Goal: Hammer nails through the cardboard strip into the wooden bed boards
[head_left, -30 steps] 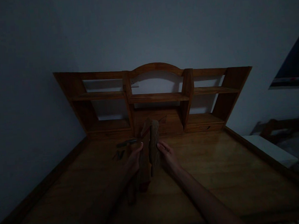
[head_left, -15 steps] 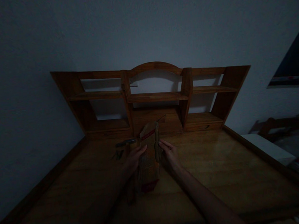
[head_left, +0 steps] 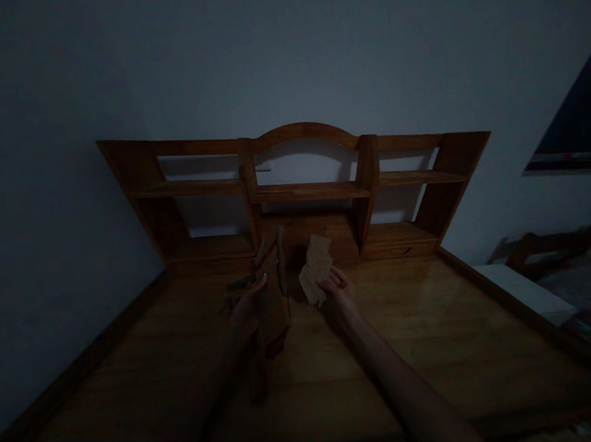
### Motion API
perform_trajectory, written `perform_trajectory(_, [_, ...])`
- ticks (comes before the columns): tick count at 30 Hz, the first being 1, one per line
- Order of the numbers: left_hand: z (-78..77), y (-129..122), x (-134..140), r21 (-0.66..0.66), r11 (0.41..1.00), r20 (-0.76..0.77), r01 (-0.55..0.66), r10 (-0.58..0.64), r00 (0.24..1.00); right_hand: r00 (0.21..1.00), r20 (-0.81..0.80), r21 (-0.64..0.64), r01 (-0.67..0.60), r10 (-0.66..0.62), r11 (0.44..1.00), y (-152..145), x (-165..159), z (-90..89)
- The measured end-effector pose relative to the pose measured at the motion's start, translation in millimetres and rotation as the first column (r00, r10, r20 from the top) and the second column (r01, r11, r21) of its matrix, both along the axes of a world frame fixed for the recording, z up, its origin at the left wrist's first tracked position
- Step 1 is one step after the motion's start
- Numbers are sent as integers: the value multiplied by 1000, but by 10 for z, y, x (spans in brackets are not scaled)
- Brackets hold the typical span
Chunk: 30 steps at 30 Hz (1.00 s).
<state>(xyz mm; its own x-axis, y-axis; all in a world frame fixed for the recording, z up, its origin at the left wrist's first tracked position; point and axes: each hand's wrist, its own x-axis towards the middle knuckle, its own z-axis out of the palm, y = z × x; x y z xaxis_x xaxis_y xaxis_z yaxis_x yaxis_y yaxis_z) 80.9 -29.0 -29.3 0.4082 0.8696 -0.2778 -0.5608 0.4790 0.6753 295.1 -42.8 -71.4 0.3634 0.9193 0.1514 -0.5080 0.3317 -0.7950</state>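
Observation:
My left hand (head_left: pixel 248 302) is closed on a brown cardboard box (head_left: pixel 273 302) with red bands near its ends and a ragged torn edge on its right side. The box is held tilted above the desk. In my right hand (head_left: pixel 340 293), a torn piece of cardboard (head_left: pixel 316 268) is pinched between thumb and fingers, apart from the box. Behind my left hand lies a hammer (head_left: pixel 240 284), its head partly showing and most of its handle hidden by the hand and box. Small dark items beside it are too dim to name.
The wooden desk (head_left: pixel 402 334) carries a shelf unit (head_left: pixel 310 192) along its back edge, against the wall. Raised rims run down both desk sides. To the right stand a white surface (head_left: pixel 525 293) and a wooden chair back (head_left: pixel 552 248).
The cardboard piece has come away from the box in my right hand. My left hand has shifted left with the box, turning its torn edge into view.

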Motion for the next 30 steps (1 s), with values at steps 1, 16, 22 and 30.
perform_trajectory(1, [-1,8,-6,9,1000,4,-14,14,1000,1000,-2,7,-2,2,1000,-8,-9,11])
perform_trajectory(16, [-144,50,63,167,986,-32,-19,25,999,1000,13,58,-21,20,998,-111,-101,138])
perform_trajectory(22, [-173,53,75,168,985,-45,35,-27,999,995,99,69,15,-22,998,-65,-101,82])
perform_trajectory(30, [-175,53,91,159,987,-45,-25,33,998,877,405,249,165,-258,954,-157,-86,137])
